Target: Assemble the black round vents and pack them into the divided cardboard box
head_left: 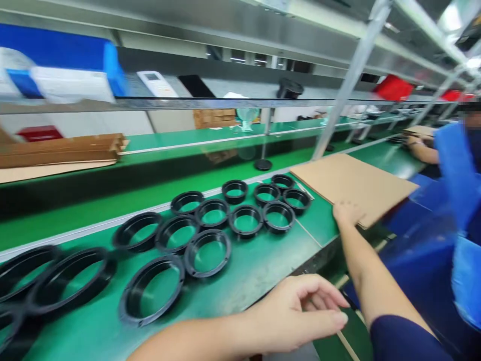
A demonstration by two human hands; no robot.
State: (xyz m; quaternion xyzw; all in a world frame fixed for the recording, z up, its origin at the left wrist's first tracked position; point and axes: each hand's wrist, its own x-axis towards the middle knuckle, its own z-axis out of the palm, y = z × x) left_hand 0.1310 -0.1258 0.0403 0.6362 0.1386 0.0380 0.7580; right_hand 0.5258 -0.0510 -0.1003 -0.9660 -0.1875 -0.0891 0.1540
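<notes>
My left hand (296, 313) hovers past the front edge of the bench, its fingers loosely bent and the thumb apart, with nothing in it. My right hand (347, 213) reaches forward and lies on the near left corner of a brown cardboard sheet (361, 180), fingers spread out and slightly blurred. Several black rings (208, 253) stand in loose rows on the green bench top (259, 265), to the left of both hands. The closest to my left hand are a large ring (130, 301) and the one beside it.
A metal shelf (233, 104) above carries a blue box (56, 47), a white handheld device (156, 82) and a dark cylindrical part (289, 88). A slanted metal post (349, 80) rises behind the cardboard. At right are blue bins (417, 250) and another person's arm (424, 150).
</notes>
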